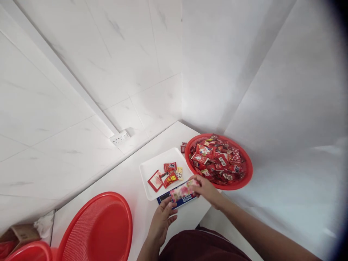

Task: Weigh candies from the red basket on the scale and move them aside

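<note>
Pouch (181, 191) with a pink floral print is located above the front panel of the blue scale (187, 198), near the counter's front edge. Its long axis runs roughly parallel to the counter's back edge; one end points toward your left hand, the other toward the counter's right edge. Your right hand (202, 188) reaches in from the right, forearm slanting, thumb and fingers closed on the pouch's right end. Your left hand (164, 217) is raised palm inward, fingers loosely bent, fingertips at the pouch's left end; whether they grip it cannot be told. Beyond the pouch, the white tray (145, 180) carries several packets (169, 178). The packet-filled red basket (248, 170) stands at the counter's right edge; a second basket (108, 221) stands toward its left part.
</note>
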Available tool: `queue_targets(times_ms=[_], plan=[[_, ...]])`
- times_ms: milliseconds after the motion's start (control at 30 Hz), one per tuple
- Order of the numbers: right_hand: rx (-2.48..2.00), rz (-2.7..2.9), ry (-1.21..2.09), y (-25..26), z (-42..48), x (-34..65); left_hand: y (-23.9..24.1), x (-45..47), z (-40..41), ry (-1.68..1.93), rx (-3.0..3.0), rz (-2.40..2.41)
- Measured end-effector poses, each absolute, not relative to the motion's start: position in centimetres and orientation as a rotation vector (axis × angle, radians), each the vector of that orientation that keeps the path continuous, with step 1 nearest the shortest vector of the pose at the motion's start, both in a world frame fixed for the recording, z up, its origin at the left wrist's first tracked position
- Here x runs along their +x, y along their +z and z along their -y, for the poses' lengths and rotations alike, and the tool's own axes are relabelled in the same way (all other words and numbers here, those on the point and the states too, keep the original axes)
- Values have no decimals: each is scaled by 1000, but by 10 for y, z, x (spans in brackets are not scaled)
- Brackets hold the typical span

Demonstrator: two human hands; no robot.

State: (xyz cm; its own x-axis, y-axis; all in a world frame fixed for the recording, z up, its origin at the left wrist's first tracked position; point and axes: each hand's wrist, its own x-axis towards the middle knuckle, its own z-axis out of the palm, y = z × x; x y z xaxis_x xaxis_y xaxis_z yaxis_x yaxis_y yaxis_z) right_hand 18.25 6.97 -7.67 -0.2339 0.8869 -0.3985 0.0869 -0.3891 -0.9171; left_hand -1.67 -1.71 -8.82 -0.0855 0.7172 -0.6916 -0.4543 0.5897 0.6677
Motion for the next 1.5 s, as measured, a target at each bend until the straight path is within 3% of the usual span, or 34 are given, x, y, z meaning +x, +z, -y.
queue_targets(times_ms=[267,500,767,967,1267,1500], plan=[[-1404,1169,2050,-94,-52,158,-92,-32,21,1069,276,-1371],[-1442,913,1900,-103,-91,149,-94,-33,21,1082,116,-1429],[-1386,1022,1832,-99,-119,124,-90,-38,27,1083,75,-1428],[-1511,1237,1750,-116,-95,150,-91,-45,35,1089,44,-1431],[-1674,1418,1981,-146,-23,179,-100,-52,46,1045,-4,-1453],[-1652,1508,2012,-152,-16,170,-102,-47,46,1014,-7,-1448]])
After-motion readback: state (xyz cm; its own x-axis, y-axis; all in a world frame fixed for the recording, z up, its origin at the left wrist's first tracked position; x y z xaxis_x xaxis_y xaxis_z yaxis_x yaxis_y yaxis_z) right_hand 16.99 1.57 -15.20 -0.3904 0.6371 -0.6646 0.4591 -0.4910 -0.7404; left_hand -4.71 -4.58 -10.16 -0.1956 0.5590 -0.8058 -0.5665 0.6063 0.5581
